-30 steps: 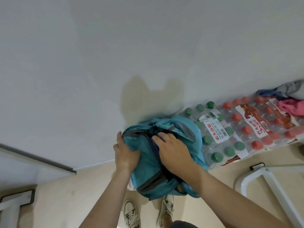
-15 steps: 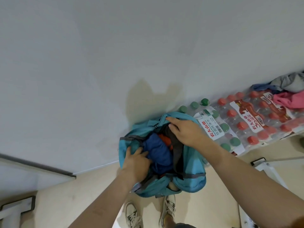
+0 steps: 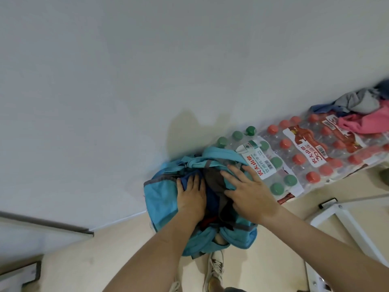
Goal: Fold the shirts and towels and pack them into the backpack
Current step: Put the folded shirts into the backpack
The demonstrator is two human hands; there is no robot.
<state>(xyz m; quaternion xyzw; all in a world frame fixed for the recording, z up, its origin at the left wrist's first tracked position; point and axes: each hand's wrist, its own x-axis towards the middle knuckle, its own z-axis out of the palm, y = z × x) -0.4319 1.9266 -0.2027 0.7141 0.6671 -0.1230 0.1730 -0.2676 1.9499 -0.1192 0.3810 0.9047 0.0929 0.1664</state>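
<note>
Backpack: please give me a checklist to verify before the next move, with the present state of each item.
1. Backpack mouth open: ok.
2. Left hand flat on the blue cloth inside: ok.
3. Right hand flat on the right edge of the opening: ok.
4. Room left inside: cannot tell.
5. All clothes packed: not ok, a pile of clothes lies on the bottle packs.

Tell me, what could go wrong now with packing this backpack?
1. The left hand presses blue cloth into the open backpack; the folds may crumple.
2. The cloth bulges up beside the right hand, so closing the backpack could trap it.
3. A clothes pile lies on the bottle packs; it may not fit.
</note>
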